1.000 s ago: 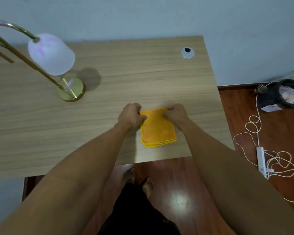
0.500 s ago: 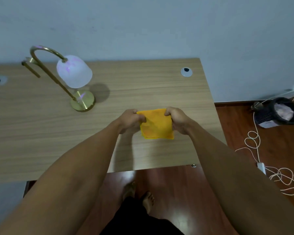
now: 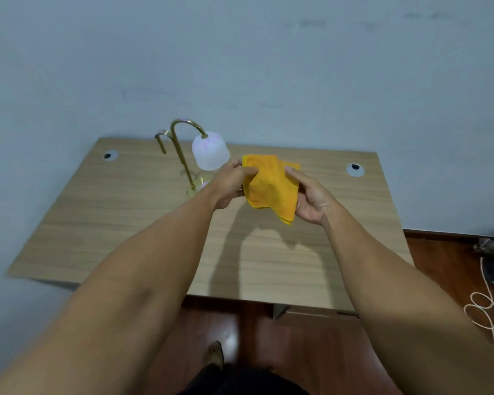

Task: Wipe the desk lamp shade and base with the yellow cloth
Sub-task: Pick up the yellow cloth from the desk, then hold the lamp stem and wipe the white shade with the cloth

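Wooden desk (image 3: 126, 223) with brass lamp (image 3: 183, 155), both hands, left hand (image 3: 230, 185) and right hand (image 3: 311, 198), pinching the yellow cloth (image 3: 271, 186) up off it

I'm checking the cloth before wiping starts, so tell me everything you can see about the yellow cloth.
The yellow cloth is soft orange-yellow fabric with a stitched hem, loosely folded in several layers. It is held up above the wooden desk, not resting on it. The left hand pinches its upper left edge, and the right hand supports its right side. A lower corner hangs free. It does not touch the lamp.
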The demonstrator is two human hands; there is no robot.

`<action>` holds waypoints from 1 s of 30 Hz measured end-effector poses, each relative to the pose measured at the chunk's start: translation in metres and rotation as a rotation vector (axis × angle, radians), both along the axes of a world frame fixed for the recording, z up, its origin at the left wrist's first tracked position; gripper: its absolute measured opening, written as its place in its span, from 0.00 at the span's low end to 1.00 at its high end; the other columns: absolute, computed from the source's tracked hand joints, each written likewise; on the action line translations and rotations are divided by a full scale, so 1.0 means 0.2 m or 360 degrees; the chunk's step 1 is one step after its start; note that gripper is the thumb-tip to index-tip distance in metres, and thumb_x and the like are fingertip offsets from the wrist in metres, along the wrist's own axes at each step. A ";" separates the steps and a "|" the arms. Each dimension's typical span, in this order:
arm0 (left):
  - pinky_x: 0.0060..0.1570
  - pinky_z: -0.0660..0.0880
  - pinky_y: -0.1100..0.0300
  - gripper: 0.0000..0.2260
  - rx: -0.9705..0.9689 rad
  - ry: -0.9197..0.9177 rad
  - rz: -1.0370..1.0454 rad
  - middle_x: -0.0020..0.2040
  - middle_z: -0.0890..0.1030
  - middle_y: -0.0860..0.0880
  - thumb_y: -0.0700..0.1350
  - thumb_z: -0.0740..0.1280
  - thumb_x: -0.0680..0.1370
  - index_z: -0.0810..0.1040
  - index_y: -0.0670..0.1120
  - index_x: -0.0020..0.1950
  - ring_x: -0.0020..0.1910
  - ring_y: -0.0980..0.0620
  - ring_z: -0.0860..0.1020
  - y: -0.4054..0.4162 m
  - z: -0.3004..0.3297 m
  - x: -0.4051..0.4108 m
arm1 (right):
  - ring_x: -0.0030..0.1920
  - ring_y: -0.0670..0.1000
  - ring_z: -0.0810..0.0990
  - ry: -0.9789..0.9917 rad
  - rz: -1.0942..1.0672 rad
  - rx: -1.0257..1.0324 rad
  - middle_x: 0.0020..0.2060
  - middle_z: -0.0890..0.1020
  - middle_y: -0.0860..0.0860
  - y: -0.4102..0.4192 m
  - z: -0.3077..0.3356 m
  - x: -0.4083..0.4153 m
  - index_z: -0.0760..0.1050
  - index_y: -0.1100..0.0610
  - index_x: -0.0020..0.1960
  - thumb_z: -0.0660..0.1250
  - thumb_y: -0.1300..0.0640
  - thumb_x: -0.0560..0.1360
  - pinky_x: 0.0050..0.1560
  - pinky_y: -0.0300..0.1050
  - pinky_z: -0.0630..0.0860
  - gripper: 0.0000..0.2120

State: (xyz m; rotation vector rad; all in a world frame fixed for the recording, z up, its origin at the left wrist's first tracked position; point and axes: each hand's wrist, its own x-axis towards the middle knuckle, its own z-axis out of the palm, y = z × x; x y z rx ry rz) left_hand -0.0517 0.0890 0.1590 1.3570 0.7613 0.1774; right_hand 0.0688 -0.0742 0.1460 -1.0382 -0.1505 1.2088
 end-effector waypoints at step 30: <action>0.62 0.74 0.49 0.19 0.0703 0.0202 0.0228 0.64 0.78 0.40 0.53 0.65 0.81 0.75 0.42 0.67 0.62 0.42 0.77 1.05 -0.24 -0.29 | 0.59 0.52 0.80 -0.1005 -0.0644 -0.0612 0.58 0.82 0.52 1.11 0.19 -0.45 0.78 0.55 0.64 0.50 0.33 0.80 0.63 0.50 0.76 0.32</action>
